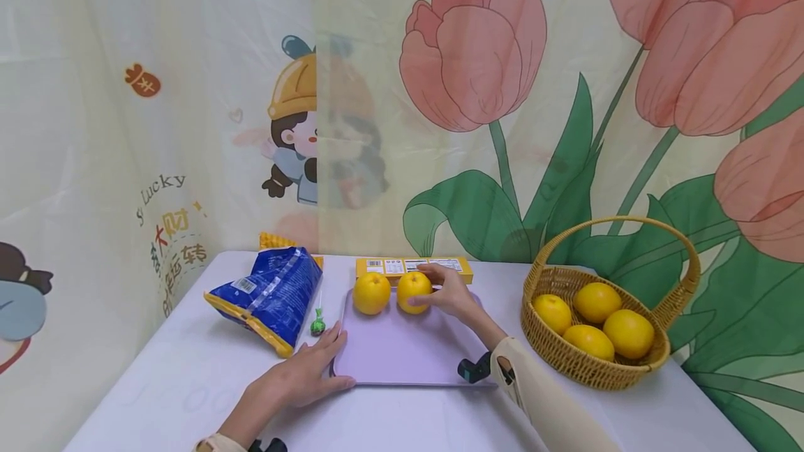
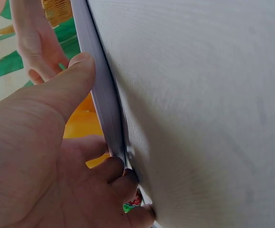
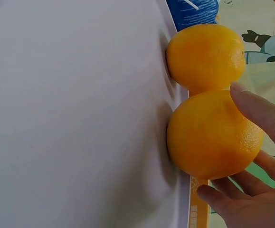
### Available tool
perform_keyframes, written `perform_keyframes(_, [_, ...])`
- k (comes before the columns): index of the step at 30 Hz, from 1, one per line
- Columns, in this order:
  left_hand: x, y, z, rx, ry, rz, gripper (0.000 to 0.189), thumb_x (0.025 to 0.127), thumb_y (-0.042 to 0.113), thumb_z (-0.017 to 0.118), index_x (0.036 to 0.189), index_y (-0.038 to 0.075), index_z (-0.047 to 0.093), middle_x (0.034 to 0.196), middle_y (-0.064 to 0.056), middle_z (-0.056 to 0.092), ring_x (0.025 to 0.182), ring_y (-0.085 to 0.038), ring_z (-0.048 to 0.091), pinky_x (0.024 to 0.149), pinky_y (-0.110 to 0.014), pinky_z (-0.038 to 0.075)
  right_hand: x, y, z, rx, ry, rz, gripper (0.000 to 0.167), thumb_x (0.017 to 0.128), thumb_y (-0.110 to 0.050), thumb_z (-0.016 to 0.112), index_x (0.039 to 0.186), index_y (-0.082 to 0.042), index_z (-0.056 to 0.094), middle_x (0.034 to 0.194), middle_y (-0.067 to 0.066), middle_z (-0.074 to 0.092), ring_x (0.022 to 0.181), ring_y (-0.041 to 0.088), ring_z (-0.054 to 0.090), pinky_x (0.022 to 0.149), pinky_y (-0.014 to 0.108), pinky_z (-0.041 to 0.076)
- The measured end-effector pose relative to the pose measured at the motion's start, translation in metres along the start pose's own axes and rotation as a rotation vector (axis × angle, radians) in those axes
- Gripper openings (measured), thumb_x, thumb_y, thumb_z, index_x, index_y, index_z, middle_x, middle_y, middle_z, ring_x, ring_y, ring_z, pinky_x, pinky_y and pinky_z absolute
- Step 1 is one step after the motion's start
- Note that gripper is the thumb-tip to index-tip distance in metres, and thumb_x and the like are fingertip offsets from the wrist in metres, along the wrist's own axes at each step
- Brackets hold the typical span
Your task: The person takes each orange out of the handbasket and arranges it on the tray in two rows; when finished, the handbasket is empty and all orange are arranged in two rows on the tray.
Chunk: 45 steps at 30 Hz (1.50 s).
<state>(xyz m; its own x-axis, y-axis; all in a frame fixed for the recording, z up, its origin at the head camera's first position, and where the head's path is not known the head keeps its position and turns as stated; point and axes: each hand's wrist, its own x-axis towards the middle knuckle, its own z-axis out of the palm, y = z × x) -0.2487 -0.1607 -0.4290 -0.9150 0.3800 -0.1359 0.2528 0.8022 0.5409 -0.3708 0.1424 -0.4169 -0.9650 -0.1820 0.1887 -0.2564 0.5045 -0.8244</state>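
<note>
On a lilac tray (image 1: 402, 354) stand two oranges side by side near its far edge. My right hand (image 1: 444, 290) holds the right orange (image 3: 213, 135), its thumb on one side and its fingers curved round the other; that orange rests on the tray. Just left of it sits the other orange (image 1: 371, 293), untouched. My left hand (image 1: 308, 373) rests at the tray's near left corner, with the fingers extended along the left side and the thumb (image 2: 82, 71) against the near edge.
A wicker basket (image 1: 553, 351) with several oranges stands at the right. To the left lie a blue snack bag (image 1: 276, 298) and a green-wrapped lollipop (image 1: 317, 325). Behind the tray is a yellow box (image 1: 452, 267), in front of a printed curtain (image 1: 352, 89).
</note>
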Motion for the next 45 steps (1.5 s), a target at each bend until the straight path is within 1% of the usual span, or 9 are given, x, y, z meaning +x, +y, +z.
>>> perform_keyframes(7, [0.000, 0.000, 0.001, -0.002, -0.001, 0.002, 0.088, 0.098, 0.048, 0.078, 0.165, 0.004, 0.043, 0.176, -0.019, 0.027, 0.159, -0.050, 0.029, 0.127, -0.072, 0.024, -0.002, 0.001, -0.008, 0.055, -0.019, -0.013, 0.080, 0.082, -0.015, 0.097, 0.150, 0.002, 0.058, 0.151, 0.022, 0.063, 0.138, 0.042, 0.061, 0.120, 0.056, 0.048])
perform_keyframes(12, [-0.001, -0.001, 0.003, -0.006, 0.008, 0.014, 0.088, 0.098, 0.048, 0.078, 0.164, 0.003, 0.043, 0.176, -0.021, 0.027, 0.159, -0.050, 0.029, 0.127, -0.071, 0.025, -0.016, -0.008, -0.026, 0.073, -0.010, -0.071, 0.082, 0.084, -0.013, 0.095, 0.153, 0.005, 0.054, 0.153, 0.026, 0.059, 0.144, 0.042, 0.056, 0.124, 0.054, 0.042])
perform_keyframes(20, [-0.003, -0.004, 0.001, -0.004, 0.024, 0.038, 0.086, 0.099, 0.047, 0.077, 0.163, 0.001, 0.044, 0.175, -0.023, 0.027, 0.156, -0.054, 0.030, 0.127, -0.072, 0.025, -0.057, -0.041, -0.076, 0.077, -0.118, -0.247, 0.065, 0.090, -0.007, 0.088, 0.147, 0.006, 0.059, 0.148, 0.025, 0.064, 0.140, 0.042, 0.060, 0.120, 0.052, 0.046])
perform_keyframes(24, [-0.002, -0.007, 0.001, 0.012, 0.027, 0.049, 0.087, 0.098, 0.047, 0.077, 0.163, 0.000, 0.044, 0.174, -0.025, 0.027, 0.152, -0.061, 0.032, 0.123, -0.076, 0.027, -0.079, -0.048, -0.104, 0.068, -0.176, -0.317, 0.059, 0.091, -0.006, 0.087, 0.143, 0.006, 0.063, 0.142, 0.024, 0.068, 0.136, 0.040, 0.064, 0.115, 0.040, 0.052])
perform_keyframes(28, [-0.003, -0.008, 0.000, 0.001, 0.029, 0.058, 0.088, 0.098, 0.047, 0.077, 0.163, -0.001, 0.043, 0.174, -0.026, 0.026, 0.152, -0.062, 0.030, 0.123, -0.077, 0.026, -0.099, -0.048, -0.136, 0.054, -0.190, -0.324, 0.055, 0.093, -0.004, 0.085, 0.143, 0.005, 0.064, 0.138, 0.022, 0.072, 0.130, 0.030, 0.069, 0.107, 0.028, 0.057])
perform_keyframes(35, [-0.003, -0.009, -0.003, -0.023, 0.021, 0.060, 0.088, 0.099, 0.047, 0.077, 0.163, -0.002, 0.042, 0.175, -0.026, 0.024, 0.156, -0.057, 0.028, 0.126, -0.074, 0.023, -0.115, -0.030, -0.194, 0.015, -0.102, -0.240, 0.043, 0.101, -0.006, 0.075, 0.141, 0.004, 0.065, 0.136, 0.022, 0.073, 0.121, 0.011, 0.073, 0.101, 0.021, 0.059])
perform_keyframes(41, [0.000, -0.008, -0.002, -0.020, 0.000, 0.056, 0.090, 0.099, 0.048, 0.077, 0.163, -0.002, 0.041, 0.175, -0.027, 0.024, 0.156, -0.057, 0.027, 0.126, -0.074, 0.022, -0.113, 0.004, -0.237, -0.045, 0.024, -0.073, 0.049, 0.108, -0.022, 0.070, 0.148, 0.003, 0.060, 0.140, 0.020, 0.071, 0.117, 0.000, 0.071, 0.101, 0.017, 0.055])
perform_keyframes(43, [0.001, -0.007, -0.001, -0.019, -0.006, 0.054, 0.090, 0.098, 0.049, 0.077, 0.164, -0.001, 0.041, 0.175, -0.027, 0.023, 0.156, -0.057, 0.027, 0.126, -0.075, 0.022, -0.112, 0.016, -0.249, -0.093, 0.083, 0.015, 0.057, 0.108, -0.034, 0.069, 0.152, 0.000, 0.057, 0.142, 0.015, 0.071, 0.118, -0.003, 0.068, 0.108, 0.025, 0.054])
perform_keyframes(45, [0.003, -0.007, 0.001, -0.022, -0.014, 0.058, 0.090, 0.099, 0.049, 0.077, 0.164, -0.002, 0.040, 0.175, -0.027, 0.023, 0.157, -0.056, 0.026, 0.126, -0.075, 0.022, -0.112, 0.028, -0.259, -0.115, 0.143, 0.097, 0.066, 0.106, -0.044, 0.069, 0.155, -0.002, 0.055, 0.145, 0.014, 0.069, 0.125, 0.006, 0.067, 0.116, 0.038, 0.052])
